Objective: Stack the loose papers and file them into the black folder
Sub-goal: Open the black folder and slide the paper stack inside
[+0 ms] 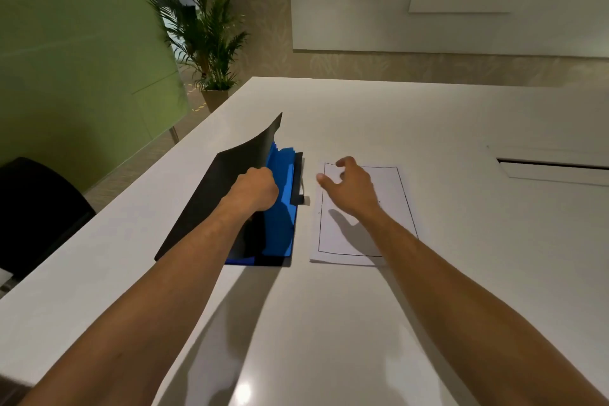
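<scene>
The black folder lies on the white table, left of centre. Its front cover is lifted and bent back, showing blue dividers inside. My left hand is closed on the edge of that lifted cover. A neat stack of white papers with a thin black border lies flat just right of the folder. My right hand hovers over the upper part of the stack with fingers spread and curled, holding nothing. An elastic strap of the folder sticks out between the folder and the papers.
A cable slot is set into the table at the right. A black chair stands at the table's left edge. A potted palm and a green partition are behind the table's far left corner.
</scene>
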Demonstrator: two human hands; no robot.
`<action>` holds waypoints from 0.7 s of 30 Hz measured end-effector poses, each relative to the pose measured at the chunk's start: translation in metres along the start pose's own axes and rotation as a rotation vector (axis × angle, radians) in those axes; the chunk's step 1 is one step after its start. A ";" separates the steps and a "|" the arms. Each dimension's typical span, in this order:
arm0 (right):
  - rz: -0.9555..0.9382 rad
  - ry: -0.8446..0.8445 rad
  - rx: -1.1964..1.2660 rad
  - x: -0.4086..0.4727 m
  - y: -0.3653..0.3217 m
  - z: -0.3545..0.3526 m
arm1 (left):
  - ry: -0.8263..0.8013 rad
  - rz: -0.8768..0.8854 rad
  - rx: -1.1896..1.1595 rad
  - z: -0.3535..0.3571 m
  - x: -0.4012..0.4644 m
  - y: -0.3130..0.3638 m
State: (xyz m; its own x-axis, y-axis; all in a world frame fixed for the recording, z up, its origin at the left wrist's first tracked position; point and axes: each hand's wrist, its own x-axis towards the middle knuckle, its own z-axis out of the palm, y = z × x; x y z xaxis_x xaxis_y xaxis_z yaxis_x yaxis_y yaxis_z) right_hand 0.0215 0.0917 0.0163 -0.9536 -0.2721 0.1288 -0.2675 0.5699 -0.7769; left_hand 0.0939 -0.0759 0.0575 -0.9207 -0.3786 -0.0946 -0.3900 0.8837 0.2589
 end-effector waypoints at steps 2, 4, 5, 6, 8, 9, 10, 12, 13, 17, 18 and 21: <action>0.070 0.043 -0.066 0.000 0.018 -0.021 | -0.012 0.017 0.035 0.011 0.005 0.001; 0.158 0.082 -0.141 0.000 0.036 -0.039 | -0.028 0.029 0.066 0.019 0.010 0.002; 0.205 0.106 -0.192 -0.001 0.045 -0.047 | -0.037 0.035 0.077 0.023 0.012 0.004; 0.252 0.123 -0.246 -0.002 0.051 -0.054 | -0.046 0.040 0.095 0.026 0.014 0.005; 0.331 0.121 -0.338 -0.006 0.063 -0.066 | -0.068 0.056 0.147 0.030 0.019 0.006; 0.360 0.103 -0.374 -0.008 0.067 -0.070 | -0.079 0.065 0.168 0.032 0.020 0.007; 0.380 0.079 -0.406 -0.011 0.070 -0.072 | -0.091 0.072 0.180 0.032 0.020 0.009; 0.388 0.040 -0.452 -0.013 0.074 -0.073 | -0.103 0.084 0.192 0.032 0.020 0.011; 0.382 0.030 -0.462 -0.013 0.074 -0.072 | -0.109 0.087 0.196 0.033 0.020 0.013; 0.396 0.023 -0.447 -0.009 0.068 -0.071 | -0.117 0.086 0.238 0.037 0.020 0.015; 0.402 0.025 -0.441 -0.008 0.067 -0.071 | -0.111 0.081 0.250 0.038 0.020 0.015; 0.429 0.041 -0.407 -0.005 0.068 -0.071 | -0.094 0.076 0.265 0.039 0.020 0.015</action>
State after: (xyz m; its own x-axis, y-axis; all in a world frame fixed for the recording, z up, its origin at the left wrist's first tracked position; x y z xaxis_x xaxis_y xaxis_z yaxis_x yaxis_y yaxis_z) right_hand -0.0018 0.1868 0.0068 -0.9906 0.0741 -0.1148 0.1197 0.8762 -0.4669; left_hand 0.0692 -0.0592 0.0224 -0.9398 -0.2927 -0.1764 -0.2990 0.9542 0.0101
